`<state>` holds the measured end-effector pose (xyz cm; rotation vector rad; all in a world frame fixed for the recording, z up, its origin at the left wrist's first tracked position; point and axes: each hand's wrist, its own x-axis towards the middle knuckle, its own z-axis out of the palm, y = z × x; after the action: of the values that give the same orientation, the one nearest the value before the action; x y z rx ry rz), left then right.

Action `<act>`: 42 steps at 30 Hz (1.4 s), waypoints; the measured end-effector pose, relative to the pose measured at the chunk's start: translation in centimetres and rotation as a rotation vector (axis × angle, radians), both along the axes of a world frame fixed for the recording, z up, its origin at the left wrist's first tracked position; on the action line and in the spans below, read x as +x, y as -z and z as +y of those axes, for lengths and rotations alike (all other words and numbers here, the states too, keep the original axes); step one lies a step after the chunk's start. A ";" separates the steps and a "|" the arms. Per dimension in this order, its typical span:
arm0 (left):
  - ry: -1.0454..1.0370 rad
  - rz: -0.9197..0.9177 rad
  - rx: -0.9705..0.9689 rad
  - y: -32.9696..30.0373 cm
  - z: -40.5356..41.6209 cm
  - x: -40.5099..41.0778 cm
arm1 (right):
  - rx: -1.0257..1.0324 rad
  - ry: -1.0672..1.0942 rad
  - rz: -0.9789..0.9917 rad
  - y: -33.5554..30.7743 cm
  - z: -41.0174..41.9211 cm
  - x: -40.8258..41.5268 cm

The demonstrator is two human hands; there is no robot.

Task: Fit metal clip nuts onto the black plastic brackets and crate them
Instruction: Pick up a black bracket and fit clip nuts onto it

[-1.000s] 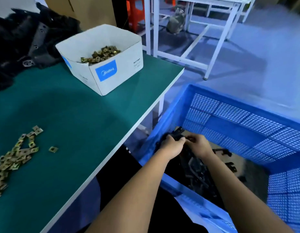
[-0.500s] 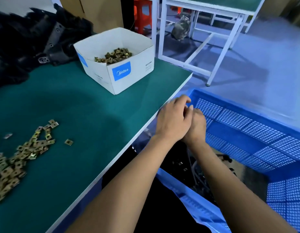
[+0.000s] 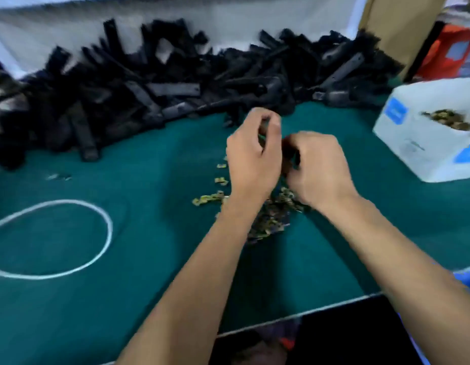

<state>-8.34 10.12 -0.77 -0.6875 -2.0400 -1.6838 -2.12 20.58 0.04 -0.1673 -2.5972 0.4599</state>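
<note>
A long heap of black plastic brackets [image 3: 176,83] lies along the far side of the green table [image 3: 149,272]. Loose brass clip nuts [image 3: 268,219] are scattered in a pile at the table's middle. My left hand [image 3: 252,156] and my right hand [image 3: 318,167] hover close together just above that pile, both with curled fingers. Motion blur hides whether either hand holds a nut. A blue sliver of the crate [image 3: 465,277] shows at the right edge.
A white cardboard box [image 3: 418,148] holding more clip nuts [image 3: 450,119] stands at the table's right. A white cord loop [image 3: 107,233] lies on the left. The table's front edge [image 3: 307,314] runs below my forearms.
Both hands left the blue crate, rose empty past the table edge, and are now over the clip nut pile. The view has swung left from the crate to the table.
</note>
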 end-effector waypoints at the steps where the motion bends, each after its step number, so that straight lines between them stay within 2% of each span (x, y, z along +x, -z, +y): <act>1: -0.094 -0.035 -0.008 0.4 -2.7 -1.4 | 0.006 -0.072 -0.019 -0.1 -2.2 -2.0; 7: -0.578 -0.154 -0.074 3.0 -19.7 -8.1 | 0.043 -0.414 -0.095 1.0 -16.6 -12.4; 12: -0.975 -0.250 0.327 3.4 -24.3 -10.6 | 0.169 -0.510 -0.167 2.4 -24.7 -19.1; 14: -0.980 -0.253 0.391 3.2 -23.9 -11.0 | 0.239 -0.497 -0.172 2.2 -27.2 -21.7; 17: -0.968 -0.313 0.425 3.3 -23.7 -11.5 | 0.165 -0.518 -0.271 1.8 -30.0 -25.6; 20: -0.965 -0.337 0.466 3.3 -23.8 -11.4 | 0.366 -0.453 -0.424 2.4 -30.6 -27.9; 22: -0.947 -0.349 0.470 3.2 -23.7 -11.3 | 0.392 -0.418 -0.479 2.5 -30.2 -28.1; 26: -0.943 -0.369 0.479 3.1 -23.8 -11.3 | 0.435 -0.401 -0.390 1.9 -28.9 -27.6; 29: -0.955 -0.398 0.478 3.2 -23.9 -11.4 | 0.429 -0.425 -0.413 1.3 -27.0 -26.6; 36: -0.859 -0.440 0.404 3.4 -23.3 -11.2 | 0.453 -0.403 -0.381 1.9 -16.4 -22.8; 39: -0.746 -0.441 0.339 3.4 -21.9 -10.8 | 0.378 -0.389 -0.360 1.3 -12.0 -21.0; 42: -0.612 -0.403 0.260 3.5 -19.9 -10.1 | 0.216 -0.412 -0.171 0.1 -9.0 -17.9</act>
<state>-18.40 -9.82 -4.31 0.3648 -1.9360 -1.7342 -20.00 11.55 -0.09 0.4264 -2.8302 0.3098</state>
